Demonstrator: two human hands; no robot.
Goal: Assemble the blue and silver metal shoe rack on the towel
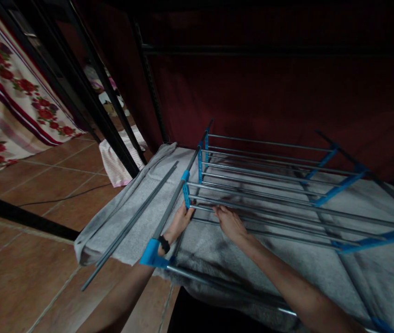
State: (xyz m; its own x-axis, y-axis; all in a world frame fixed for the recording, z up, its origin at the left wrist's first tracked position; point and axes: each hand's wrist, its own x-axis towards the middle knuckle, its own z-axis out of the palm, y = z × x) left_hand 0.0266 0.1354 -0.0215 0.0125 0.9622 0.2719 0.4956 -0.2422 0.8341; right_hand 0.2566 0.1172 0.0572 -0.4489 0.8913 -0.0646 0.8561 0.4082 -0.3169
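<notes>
A rack of grey metal tubes [269, 201] with blue plastic brackets lies on its side before me. With a black band on its wrist, my left hand [179, 224] closes around the lower end of a blue bracket [186, 193], where the tubes meet it. To the right, my right hand [230, 223] has its fingers closed on a lower metal tube [202, 208] just short of that bracket. A blue corner piece [152, 253] joins two thicker tubes close to my left wrist.
Grey cloth [131, 203] covers the surface under the rack, with two loose tubes [129, 226] lying on its left side. Black metal posts [95, 88] stand at left, near a floral curtain [20, 92]. Dark red fabric [269, 92] hangs behind; tiled floor [54, 182] shows at left.
</notes>
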